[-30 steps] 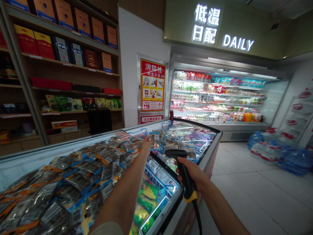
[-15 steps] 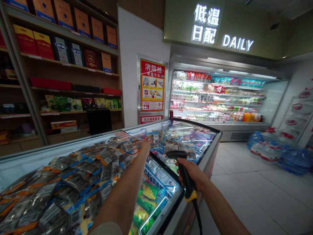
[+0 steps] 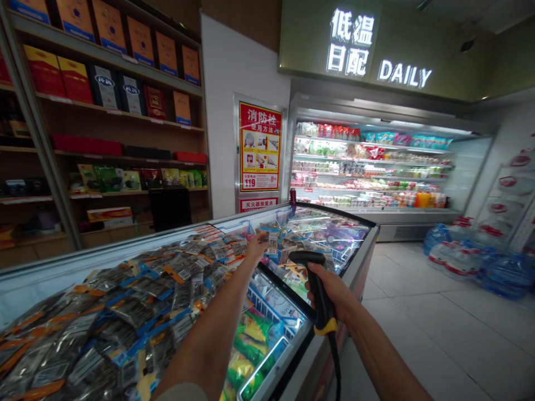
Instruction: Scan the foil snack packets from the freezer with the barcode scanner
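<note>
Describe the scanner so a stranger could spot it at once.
Find the long chest freezer running across the foreground. By its right edge, the right hand grips the scanner. Its black pistol shape, yellow-trimmed handle end and trailing black cord set it apart from the packets.

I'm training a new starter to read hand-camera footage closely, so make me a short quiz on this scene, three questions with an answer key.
1. Multiple choice: which hand grips the black scanner? A: left; B: right; C: both.
2. True or false: the left hand is out over the packets in the chest freezer.
3. Short answer: which English word is lit on the sign above the display cooler?

Key:
1. B, the right hand.
2. True.
3. DAILY.
</note>
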{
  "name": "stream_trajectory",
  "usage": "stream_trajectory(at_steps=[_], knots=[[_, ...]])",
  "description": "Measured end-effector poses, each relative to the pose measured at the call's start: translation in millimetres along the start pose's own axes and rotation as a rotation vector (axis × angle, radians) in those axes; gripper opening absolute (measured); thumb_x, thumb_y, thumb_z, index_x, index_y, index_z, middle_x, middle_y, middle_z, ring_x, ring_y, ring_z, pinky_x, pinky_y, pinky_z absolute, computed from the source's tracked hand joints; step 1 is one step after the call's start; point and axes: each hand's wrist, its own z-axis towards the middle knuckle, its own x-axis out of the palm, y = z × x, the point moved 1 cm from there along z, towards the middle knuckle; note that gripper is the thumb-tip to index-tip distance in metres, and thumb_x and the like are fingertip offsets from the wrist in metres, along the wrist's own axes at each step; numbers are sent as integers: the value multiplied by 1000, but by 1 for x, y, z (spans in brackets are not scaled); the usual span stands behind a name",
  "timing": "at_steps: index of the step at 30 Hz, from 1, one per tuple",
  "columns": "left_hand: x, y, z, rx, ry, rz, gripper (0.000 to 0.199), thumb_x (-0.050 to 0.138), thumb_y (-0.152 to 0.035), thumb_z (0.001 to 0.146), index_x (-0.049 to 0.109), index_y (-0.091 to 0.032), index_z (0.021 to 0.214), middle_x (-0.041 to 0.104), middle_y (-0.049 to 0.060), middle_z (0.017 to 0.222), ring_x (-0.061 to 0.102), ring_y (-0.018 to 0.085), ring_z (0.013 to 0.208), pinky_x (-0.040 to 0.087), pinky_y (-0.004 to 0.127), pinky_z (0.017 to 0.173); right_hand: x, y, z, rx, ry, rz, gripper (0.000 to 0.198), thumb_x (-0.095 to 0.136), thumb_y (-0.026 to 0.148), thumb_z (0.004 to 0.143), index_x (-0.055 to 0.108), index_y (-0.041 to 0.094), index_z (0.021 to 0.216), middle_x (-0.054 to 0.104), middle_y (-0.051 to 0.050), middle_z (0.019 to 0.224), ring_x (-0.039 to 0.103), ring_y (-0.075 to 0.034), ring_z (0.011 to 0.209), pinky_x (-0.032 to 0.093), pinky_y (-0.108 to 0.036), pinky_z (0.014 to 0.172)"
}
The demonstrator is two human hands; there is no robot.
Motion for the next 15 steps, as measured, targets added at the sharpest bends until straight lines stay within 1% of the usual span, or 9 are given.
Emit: stream_trajectory(at_steps=[3,5,8,11,15], knots=[[-3,2,-3,126,71,77,52,70,-4,41,59,-15,90,60,5,92,54,20,89,37,31,84,0,2,-1,-2,2,9,23,47,39,75,50,16,73,50,4,49,46,-8,34,38,-21,31],[-5,4,-5,186,76,139,58,71,-4,38,59,-16,93,58,6,98,50,22,97,33,33,90,1,4,-3,-10,7,12,22,47,38,75,49,16,72,50,4,49,46,-8,34,38,-21,30],[-6,5,-6,190,87,198,64,71,-5,37,57,-16,98,55,7,103,46,25,105,30,35,93,2,6,-4,-9,16,22,22,47,38,76,49,16,72,49,4,48,46,-8,33,37,-21,30],[-7,5,-7,176,103,212,70,70,-3,36,54,-16,103,51,8,110,39,27,112,28,36,96,3,7,-4,5,21,32,23,46,38,76,49,16,72,49,4,48,45,-8,33,37,-20,30],[-7,5,-8,201,119,257,71,69,-1,38,51,-14,105,46,13,115,38,29,113,29,37,95,3,8,-4,9,27,24,24,46,39,76,50,15,73,49,4,48,46,-8,33,37,-20,31]])
